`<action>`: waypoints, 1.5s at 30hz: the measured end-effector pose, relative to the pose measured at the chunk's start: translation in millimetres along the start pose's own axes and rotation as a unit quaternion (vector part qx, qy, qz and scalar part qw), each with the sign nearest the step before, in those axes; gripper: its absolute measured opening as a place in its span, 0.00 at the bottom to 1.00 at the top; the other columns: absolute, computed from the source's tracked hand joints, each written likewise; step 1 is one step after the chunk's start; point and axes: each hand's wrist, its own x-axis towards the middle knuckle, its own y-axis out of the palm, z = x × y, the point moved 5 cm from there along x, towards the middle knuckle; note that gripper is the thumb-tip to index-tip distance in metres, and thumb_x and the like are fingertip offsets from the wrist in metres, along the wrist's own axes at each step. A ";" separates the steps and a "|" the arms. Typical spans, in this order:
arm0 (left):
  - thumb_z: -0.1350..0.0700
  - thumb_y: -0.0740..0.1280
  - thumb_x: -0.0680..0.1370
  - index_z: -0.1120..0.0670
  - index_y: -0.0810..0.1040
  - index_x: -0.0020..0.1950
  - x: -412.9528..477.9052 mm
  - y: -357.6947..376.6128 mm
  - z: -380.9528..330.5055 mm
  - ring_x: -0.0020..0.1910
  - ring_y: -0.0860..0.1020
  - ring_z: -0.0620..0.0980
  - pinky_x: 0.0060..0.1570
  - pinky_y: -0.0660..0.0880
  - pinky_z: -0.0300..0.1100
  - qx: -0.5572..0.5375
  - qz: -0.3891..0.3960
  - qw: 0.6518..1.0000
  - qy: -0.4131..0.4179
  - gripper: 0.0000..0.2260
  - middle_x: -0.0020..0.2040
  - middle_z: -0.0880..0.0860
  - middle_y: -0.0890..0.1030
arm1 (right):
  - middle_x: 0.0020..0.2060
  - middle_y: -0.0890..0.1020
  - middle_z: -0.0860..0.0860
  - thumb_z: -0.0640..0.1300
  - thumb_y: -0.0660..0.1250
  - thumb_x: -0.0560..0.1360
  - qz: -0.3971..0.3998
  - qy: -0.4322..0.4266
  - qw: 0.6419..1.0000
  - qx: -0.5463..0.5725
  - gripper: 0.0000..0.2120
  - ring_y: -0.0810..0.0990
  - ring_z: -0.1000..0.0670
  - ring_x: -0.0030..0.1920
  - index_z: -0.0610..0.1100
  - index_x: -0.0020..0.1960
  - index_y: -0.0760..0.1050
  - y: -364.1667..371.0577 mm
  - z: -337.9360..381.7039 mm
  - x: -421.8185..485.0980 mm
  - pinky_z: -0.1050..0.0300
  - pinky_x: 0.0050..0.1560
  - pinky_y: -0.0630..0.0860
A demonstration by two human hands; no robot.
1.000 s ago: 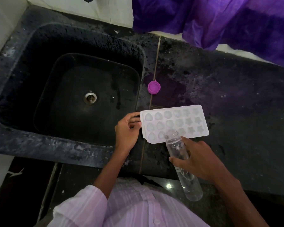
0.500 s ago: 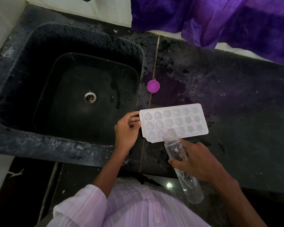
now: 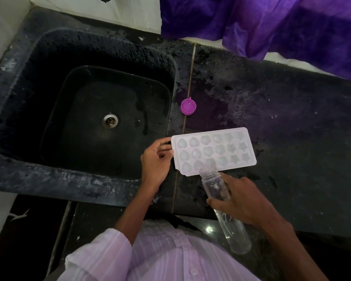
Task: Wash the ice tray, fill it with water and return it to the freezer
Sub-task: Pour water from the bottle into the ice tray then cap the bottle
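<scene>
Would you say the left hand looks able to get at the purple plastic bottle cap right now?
Probably yes: the purple plastic cap lies on the dark counter just beyond the left hand with nothing between, though that hand must first release the white plastic ice tray.

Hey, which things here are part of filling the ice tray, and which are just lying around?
In use: ice tray, held at its end by the left hand; clear bottle, tilted toward the tray in the right hand.
Lying about: purple cap on the counter; purple cloth; sink.
</scene>
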 end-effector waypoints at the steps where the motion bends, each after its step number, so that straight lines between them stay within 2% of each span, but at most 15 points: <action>1: 0.70 0.67 0.76 0.54 0.82 0.60 -0.2 0.1 0.1 0.45 0.84 0.38 0.44 0.77 0.30 0.001 0.000 1.000 0.000 0.17 0.47 0.46 0.86 | 0.35 0.83 0.56 0.67 0.67 0.65 0.001 0.000 1.000 0.005 0.26 0.81 0.58 0.32 0.54 0.58 0.74 0.6 -0.3 -0.3 0.54 0.41 0.82; 3: 0.70 0.67 0.76 0.54 0.82 0.59 -0.2 0.1 0.6 0.45 0.84 0.38 0.44 0.77 0.30 0.001 -0.002 1.000 -0.001 0.17 0.47 0.46 0.86 | 0.34 0.83 0.57 0.68 0.67 0.65 -0.003 0.000 1.000 0.009 0.28 0.81 0.58 0.32 0.54 0.59 0.73 1.0 -1.6 -1.0 0.53 0.41 0.82; 7: 0.69 0.67 0.75 0.52 0.82 0.59 0.4 0.2 1.9 0.46 0.84 0.40 0.46 0.78 0.32 0.004 -0.001 1.000 -0.002 0.17 0.47 0.47 0.86 | 0.40 0.83 0.56 0.71 0.65 0.63 -0.020 0.007 1.000 0.017 0.32 0.81 0.54 0.40 0.55 0.60 0.72 -3.6 -3.3 -4.2 0.50 0.44 0.81; 12: 0.69 0.67 0.76 0.53 0.83 0.59 -0.2 0.0 1.4 0.46 0.84 0.40 0.46 0.78 0.32 0.006 -0.003 1.000 -0.002 0.17 0.48 0.47 0.86 | 0.40 0.83 0.61 0.69 0.67 0.63 -0.030 0.008 0.998 0.057 0.27 0.82 0.59 0.38 0.57 0.57 0.73 -15.1 -3.8 -8.4 0.53 0.44 0.83; 17: 0.69 0.67 0.76 0.52 0.82 0.59 -1.7 0.3 0.0 0.46 0.83 0.39 0.46 0.77 0.31 0.003 -0.004 1.000 -0.002 0.17 0.48 0.47 0.86 | 0.41 0.83 0.60 0.70 0.67 0.62 -0.046 0.016 0.998 0.048 0.31 0.83 0.58 0.38 0.55 0.60 0.73 -26.4 -8.8 -6.1 0.53 0.43 0.83; 23: 0.69 0.67 0.76 0.51 0.82 0.58 -3.1 0.5 -1.1 0.45 0.84 0.39 0.45 0.77 0.30 -0.003 -0.008 1.000 -0.003 0.17 0.48 0.47 0.86 | 0.51 0.83 0.58 0.64 0.72 0.67 -0.057 0.010 0.998 0.022 0.28 0.82 0.56 0.46 0.51 0.62 0.74 -32.5 -13.7 1.9 0.54 0.49 0.82; 28: 0.69 0.67 0.76 0.51 0.82 0.59 -3.8 1.2 -1.2 0.46 0.84 0.39 0.45 0.78 0.32 -0.003 -0.010 1.000 -0.003 0.17 0.48 0.47 0.86 | 0.49 0.84 0.56 0.63 0.72 0.68 -0.048 0.021 0.998 0.018 0.27 0.83 0.54 0.44 0.48 0.60 0.75 -33.2 -16.4 6.6 0.53 0.47 0.83; 39: 0.68 0.67 0.76 0.48 0.82 0.57 -4.1 1.9 -0.5 0.45 0.84 0.39 0.46 0.78 0.32 -0.007 -0.010 1.000 -0.007 0.17 0.47 0.46 0.86 | 0.48 0.84 0.56 0.70 0.66 0.63 -0.036 0.024 0.999 0.002 0.31 0.83 0.53 0.44 0.53 0.60 0.75 -31.4 -19.5 10.9 0.52 0.46 0.82; 45: 0.69 0.67 0.76 0.49 0.82 0.57 -4.8 1.5 -1.3 0.45 0.84 0.38 0.46 0.78 0.31 -0.005 -0.010 1.000 -0.005 0.17 0.46 0.45 0.86 | 0.45 0.84 0.55 0.66 0.71 0.67 -0.034 0.031 0.999 -0.007 0.27 0.82 0.55 0.40 0.52 0.60 0.74 -32.4 -19.1 11.8 0.52 0.45 0.82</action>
